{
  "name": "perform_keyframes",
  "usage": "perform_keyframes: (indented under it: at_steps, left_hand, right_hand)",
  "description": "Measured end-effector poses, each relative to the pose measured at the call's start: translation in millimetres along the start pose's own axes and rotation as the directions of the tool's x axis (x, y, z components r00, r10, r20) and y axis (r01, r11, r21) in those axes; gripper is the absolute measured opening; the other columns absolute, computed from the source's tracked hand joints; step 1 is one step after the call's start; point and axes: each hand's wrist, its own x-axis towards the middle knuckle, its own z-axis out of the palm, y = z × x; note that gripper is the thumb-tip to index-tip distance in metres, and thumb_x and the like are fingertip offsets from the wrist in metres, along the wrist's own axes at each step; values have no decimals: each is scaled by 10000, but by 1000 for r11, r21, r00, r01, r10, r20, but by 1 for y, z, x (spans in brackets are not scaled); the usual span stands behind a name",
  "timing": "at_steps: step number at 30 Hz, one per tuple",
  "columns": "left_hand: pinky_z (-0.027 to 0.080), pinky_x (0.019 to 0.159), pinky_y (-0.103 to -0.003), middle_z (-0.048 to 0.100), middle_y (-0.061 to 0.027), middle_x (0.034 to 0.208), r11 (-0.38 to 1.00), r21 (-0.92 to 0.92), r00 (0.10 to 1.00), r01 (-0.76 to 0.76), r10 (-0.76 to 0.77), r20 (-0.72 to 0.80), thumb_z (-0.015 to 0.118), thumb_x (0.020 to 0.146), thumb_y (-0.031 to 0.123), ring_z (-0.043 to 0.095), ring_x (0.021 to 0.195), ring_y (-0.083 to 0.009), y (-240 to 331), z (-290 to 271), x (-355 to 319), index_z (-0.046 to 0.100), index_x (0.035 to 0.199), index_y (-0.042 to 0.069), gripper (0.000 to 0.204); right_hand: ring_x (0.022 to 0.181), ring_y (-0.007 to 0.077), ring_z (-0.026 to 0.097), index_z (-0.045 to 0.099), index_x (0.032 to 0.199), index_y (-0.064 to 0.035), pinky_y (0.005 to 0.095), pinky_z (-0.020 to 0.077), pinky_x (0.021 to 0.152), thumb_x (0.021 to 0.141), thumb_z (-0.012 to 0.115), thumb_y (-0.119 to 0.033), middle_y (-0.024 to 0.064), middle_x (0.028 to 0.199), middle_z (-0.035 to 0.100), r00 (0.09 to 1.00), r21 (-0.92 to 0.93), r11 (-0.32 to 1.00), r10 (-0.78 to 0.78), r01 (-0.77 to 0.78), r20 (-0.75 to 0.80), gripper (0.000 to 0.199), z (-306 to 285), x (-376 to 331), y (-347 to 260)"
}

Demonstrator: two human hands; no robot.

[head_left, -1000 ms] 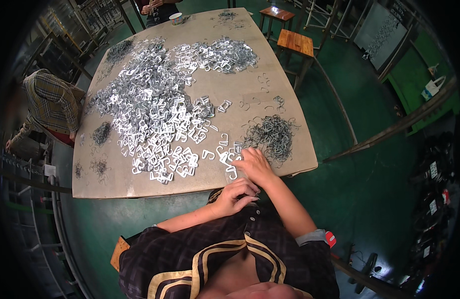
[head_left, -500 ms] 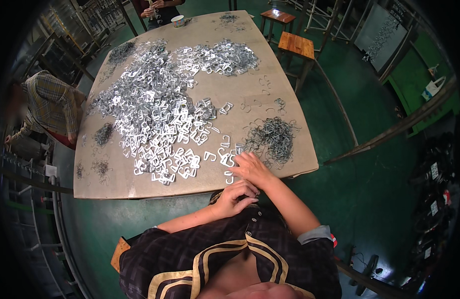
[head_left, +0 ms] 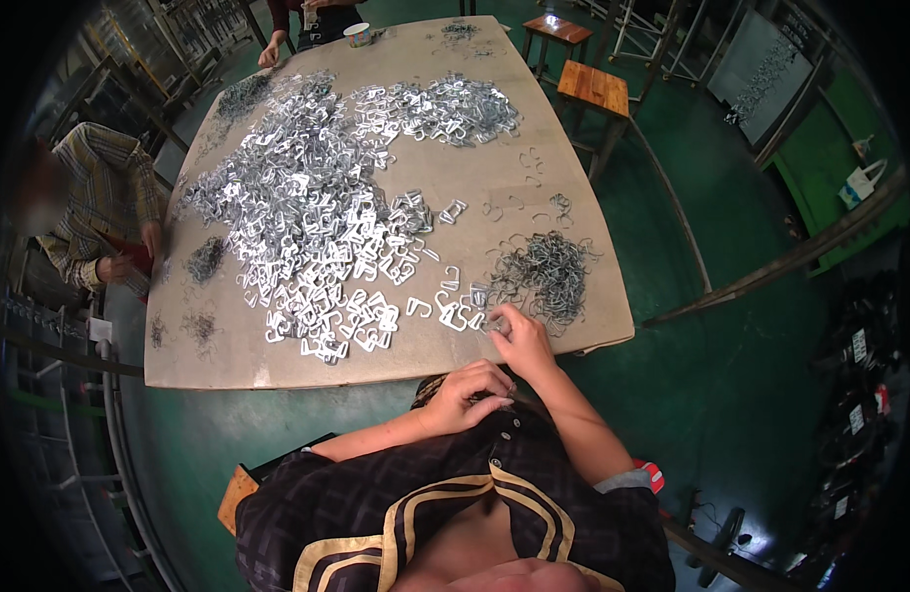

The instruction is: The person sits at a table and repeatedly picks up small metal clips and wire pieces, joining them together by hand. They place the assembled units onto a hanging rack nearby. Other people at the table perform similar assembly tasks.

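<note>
My right hand (head_left: 519, 337) rests on the near edge of the tan table (head_left: 573, 197), its fingertips pinching a small silver metal clip (head_left: 486, 324) among a few loose clips (head_left: 453, 314). Just beyond it lies a heap of thin wire loops (head_left: 546, 268). My left hand (head_left: 472, 395) is curled below the table edge, close to my dark patterned shirt; whether it holds anything is hidden. A broad pile of flat silver clips (head_left: 307, 217) covers the table's left and middle.
A person in a plaid shirt (head_left: 100, 192) sits at the table's left side. Another person (head_left: 312, 15) is at the far end by a paper cup (head_left: 359, 35). Two wooden stools (head_left: 593, 89) stand on the green floor to the right.
My right hand has shifted slightly right along the near edge among the loose clips. My left hand has stayed at my lap.
</note>
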Motion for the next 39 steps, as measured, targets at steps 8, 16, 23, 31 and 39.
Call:
perform_keyframes:
  at_steps: [8, 16, 23, 31, 39]
  left_hand:
    - [484, 771, -339, 676, -110, 906, 1000, 1, 1000, -15, 15, 2, 724, 805, 7, 638, 861, -248, -2, 2, 4, 615, 817, 24, 111]
    - [485, 768, -336, 678, -113, 905, 1000, 8, 1000, 12, -12, -2, 724, 804, 5, 641, 854, -249, -4, 5, 3, 613, 811, 24, 112]
    - [483, 765, -335, 678, -114, 903, 1000, 11, 1000, 25, -25, -16, 718, 809, 10, 642, 856, -245, -5, 6, 4, 614, 808, 23, 105]
    - [504, 780, -341, 676, -116, 915, 991, 0, 982, 134, -132, -135, 728, 801, 6, 656, 888, -253, -12, 15, 7, 614, 862, 11, 129]
    - [513, 737, -327, 664, -118, 884, 989, 19, 974, 145, -140, -177, 729, 793, -9, 660, 850, -249, -11, 23, 17, 626, 870, -3, 129]
  right_hand:
    - [829, 347, 614, 646, 971, -47, 405, 507, 740, 747, 714, -21, 134, 871, 621, 951, -152, 961, -256, 231, -172, 235, 11, -28, 39]
    - [728, 300, 613, 653, 1017, -28, 386, 508, 666, 736, 706, 6, 130, 863, 619, 871, -265, 901, -412, 344, -267, 288, 9, -25, 43]
    - [833, 363, 612, 665, 1028, -21, 416, 506, 739, 790, 679, -27, 160, 928, 639, 869, -268, 902, -409, 339, -277, 238, -1, -29, 47]
    - [622, 73, 571, 728, 872, 18, 217, 438, 546, 823, 750, -63, 29, 718, 648, 897, 420, 891, 33, 174, -440, 97, -22, -41, 12]
    - [591, 46, 563, 717, 869, 39, 193, 448, 543, 852, 736, -66, 3, 693, 645, 946, 610, 789, 144, 68, -291, 109, -27, -63, 4]
